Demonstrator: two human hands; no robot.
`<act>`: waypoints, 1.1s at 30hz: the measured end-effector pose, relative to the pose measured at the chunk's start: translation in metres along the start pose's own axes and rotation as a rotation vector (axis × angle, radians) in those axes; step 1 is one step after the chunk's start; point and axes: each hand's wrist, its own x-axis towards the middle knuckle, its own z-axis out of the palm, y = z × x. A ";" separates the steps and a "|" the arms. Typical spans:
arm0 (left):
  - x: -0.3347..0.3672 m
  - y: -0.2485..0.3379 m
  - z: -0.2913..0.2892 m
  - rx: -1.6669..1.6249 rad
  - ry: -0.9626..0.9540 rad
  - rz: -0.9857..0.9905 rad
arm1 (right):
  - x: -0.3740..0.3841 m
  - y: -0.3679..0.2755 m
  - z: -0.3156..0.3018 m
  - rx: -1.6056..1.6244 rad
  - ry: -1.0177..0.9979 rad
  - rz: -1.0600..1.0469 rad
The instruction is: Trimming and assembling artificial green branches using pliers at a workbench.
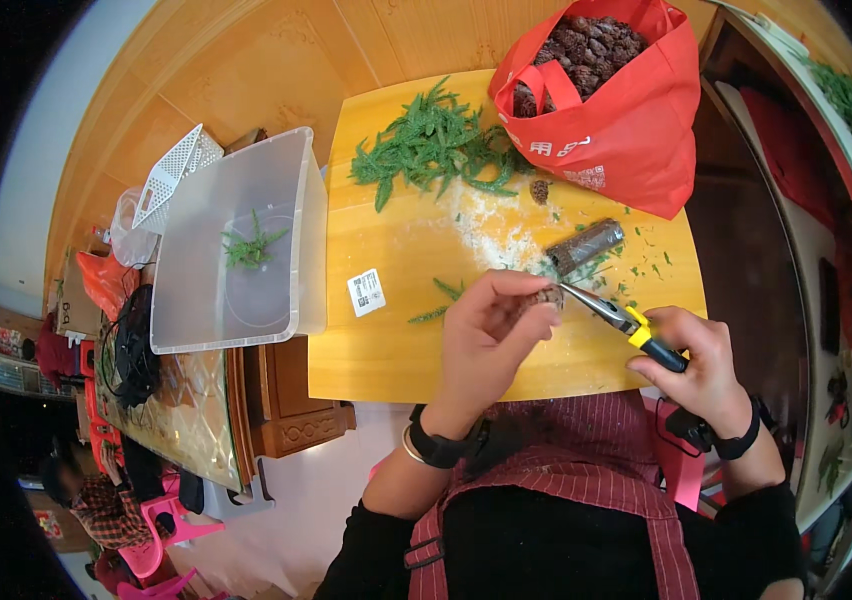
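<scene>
Over the front part of the yellow tabletop (386, 350), my left hand (486, 335) pinches a small brown pine cone (548, 297) between thumb and fingers. My right hand (701, 360) is closed around the yellow-and-black handles of long-nose pliers (606, 310). The jaws point left and meet the cone's right side; whether they grip the cone or something thin on it is too small to tell. Just beyond the hands lies a dark cylinder in shiny wrapping (586, 247). Another pine cone (540, 191) rests farther back, and a green sprig (436, 308) lies left of my left hand.
A red bag full of pine cones (626, 130) stands at the back right. Green sprigs (436, 140) are piled beside it, with white powder (501, 238) in front. To the left are a white label (366, 292) and a clear bin (308, 240) holding one sprig (253, 243).
</scene>
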 end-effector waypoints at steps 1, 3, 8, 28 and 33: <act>0.002 -0.002 0.000 0.000 -0.002 0.000 | -0.001 0.001 0.000 -0.006 -0.007 0.006; 0.008 -0.006 -0.001 0.645 0.041 0.583 | -0.001 0.000 0.000 -0.004 -0.013 0.026; 0.006 0.001 0.003 -0.082 0.044 -0.012 | -0.002 0.000 -0.004 0.009 -0.027 0.098; 0.001 -0.007 0.011 0.036 0.154 0.107 | -0.010 -0.001 -0.008 0.472 -0.105 0.243; 0.002 -0.006 0.002 -0.044 0.154 0.016 | -0.023 0.015 -0.009 0.336 -0.132 0.346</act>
